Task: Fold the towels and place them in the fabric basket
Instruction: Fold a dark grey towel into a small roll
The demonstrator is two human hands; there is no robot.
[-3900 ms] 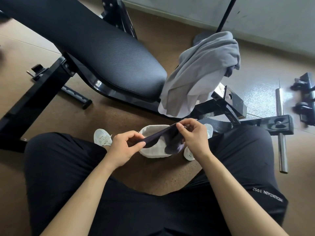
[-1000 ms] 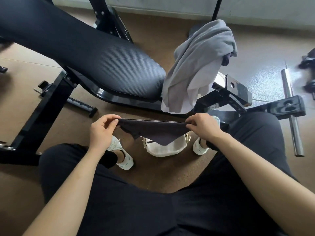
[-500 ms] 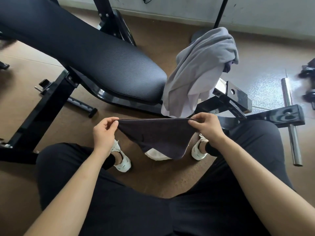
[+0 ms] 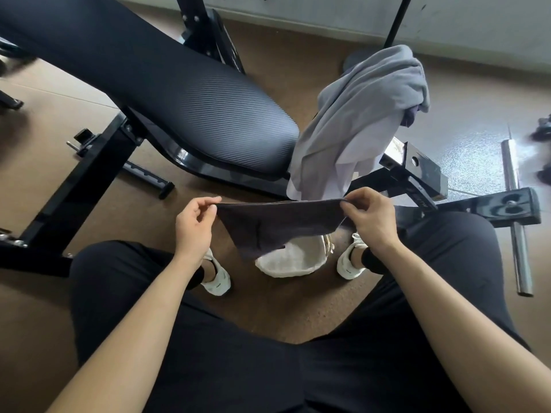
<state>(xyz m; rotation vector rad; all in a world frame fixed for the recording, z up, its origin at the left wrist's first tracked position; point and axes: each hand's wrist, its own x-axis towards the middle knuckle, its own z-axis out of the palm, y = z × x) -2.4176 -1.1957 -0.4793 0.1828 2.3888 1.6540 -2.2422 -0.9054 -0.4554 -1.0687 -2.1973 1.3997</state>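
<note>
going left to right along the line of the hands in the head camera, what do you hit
left hand → dark towel, stretched between both hands → right hand → steel bar on the floor.

dark towel (image 4: 277, 225) overhanging fabric basket (image 4: 298, 263), shoes (image 4: 350, 263) flanking

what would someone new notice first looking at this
Two bare hands, left hand and right hand, stretch a dark towel taut above a white fabric basket on the floor between the feet. Behind, a grey cloth is draped at the end of a black padded bench.
</note>
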